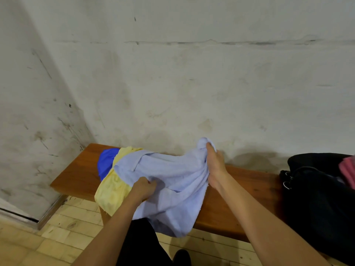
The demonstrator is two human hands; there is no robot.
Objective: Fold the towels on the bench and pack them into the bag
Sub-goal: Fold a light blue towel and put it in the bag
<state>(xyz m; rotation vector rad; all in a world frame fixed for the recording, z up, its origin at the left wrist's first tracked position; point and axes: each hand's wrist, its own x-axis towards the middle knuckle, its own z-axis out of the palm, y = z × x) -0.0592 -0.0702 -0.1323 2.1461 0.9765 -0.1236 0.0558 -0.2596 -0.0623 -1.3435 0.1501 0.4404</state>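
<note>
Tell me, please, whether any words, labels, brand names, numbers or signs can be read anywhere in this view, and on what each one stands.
None can be read.
light blue towel: plain, no label showing.
yellow towel and dark blue towel: plain.
black bag: no logo or tag legible.
wall: only scuffs and stains, no sign.

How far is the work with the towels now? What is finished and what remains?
Something pink already sits in the black bag, perhaps a packed towel. In hand: the left hand and right hand grip the light blue towel, bunched and unfolded, partly hanging off the bench. Left: fold and pack it, then the yellow towel and dark blue towel lying crumpled beneath it.
</note>
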